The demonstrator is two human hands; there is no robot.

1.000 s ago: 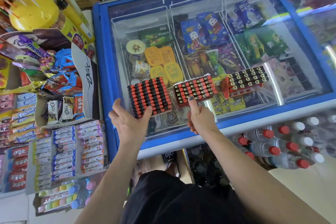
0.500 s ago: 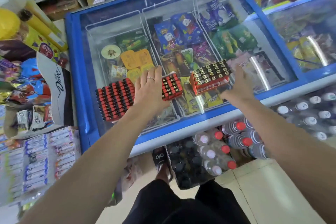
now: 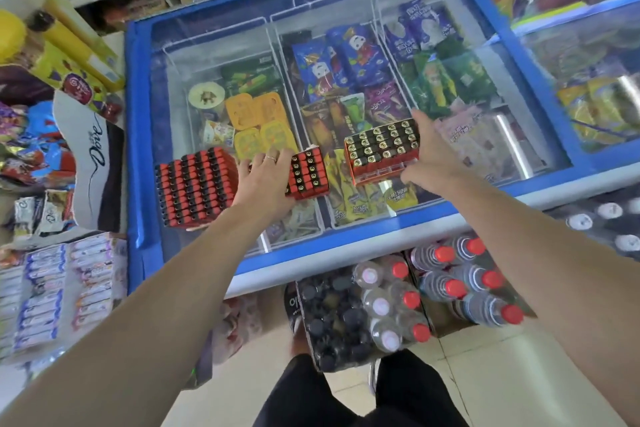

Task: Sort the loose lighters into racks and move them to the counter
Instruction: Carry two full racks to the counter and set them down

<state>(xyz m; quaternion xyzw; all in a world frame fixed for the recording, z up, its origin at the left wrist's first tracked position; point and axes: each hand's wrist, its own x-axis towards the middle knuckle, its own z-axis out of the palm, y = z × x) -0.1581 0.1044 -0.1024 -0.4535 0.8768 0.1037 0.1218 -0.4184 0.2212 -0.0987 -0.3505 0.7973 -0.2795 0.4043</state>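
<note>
My left hand [image 3: 263, 180] lies flat on the middle rack [image 3: 308, 173]; my right hand [image 3: 427, 152], fingers spread, touches the right rack's [image 3: 381, 149] right end.

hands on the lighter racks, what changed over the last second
The left hand went from the big left rack onto the middle rack. The right hand left the middle rack and reached the right rack. All three racks stay on the freezer lid.
</note>
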